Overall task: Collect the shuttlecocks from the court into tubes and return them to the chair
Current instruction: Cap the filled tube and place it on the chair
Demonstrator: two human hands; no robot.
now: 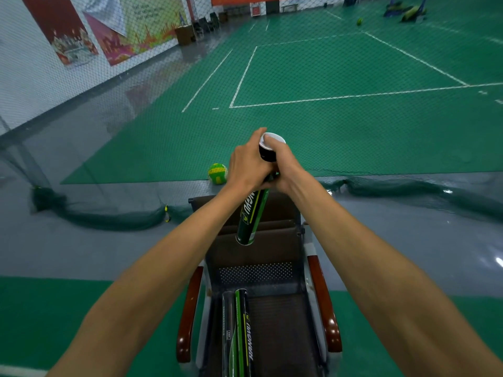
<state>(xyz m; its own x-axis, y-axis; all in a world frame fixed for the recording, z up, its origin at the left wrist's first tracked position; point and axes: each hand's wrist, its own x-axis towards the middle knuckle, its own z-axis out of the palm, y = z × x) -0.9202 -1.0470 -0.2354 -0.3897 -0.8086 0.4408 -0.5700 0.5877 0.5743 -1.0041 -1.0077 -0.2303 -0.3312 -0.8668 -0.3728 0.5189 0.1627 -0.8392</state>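
Both hands are seen in the head view, stretched out ahead. The left hand [246, 165] and the right hand [287, 170] are curled round the upper part of one shuttlecock tube [251, 216], pressed close together just under its white cap [273, 138]. Whether the cap is being pushed on or only steadied cannot be told.

The tube is held over the backrest of the chair [272, 248]. Its long axis is tilted, with the capped end up and away and the lower end down and toward the person.

The seat [283, 336] lies below the hands and nearer the body. On its left side a dark tube [228, 336] and a green tube [243, 336] are laid touching, lengthwise from front to back. The seat's right side is bare, so the right hand is judged the nearer for setting the held tube down, once it is turned to match the other two.

Three tubes are counted, one held and two on the seat, along with one chair and two green-and-yellow balls. One ball [217, 173] is on the floor just beyond the chair, and a far ball [359, 21] is well away behind the net [394, 186]. No loose shuttlecock can be made out with certainty.
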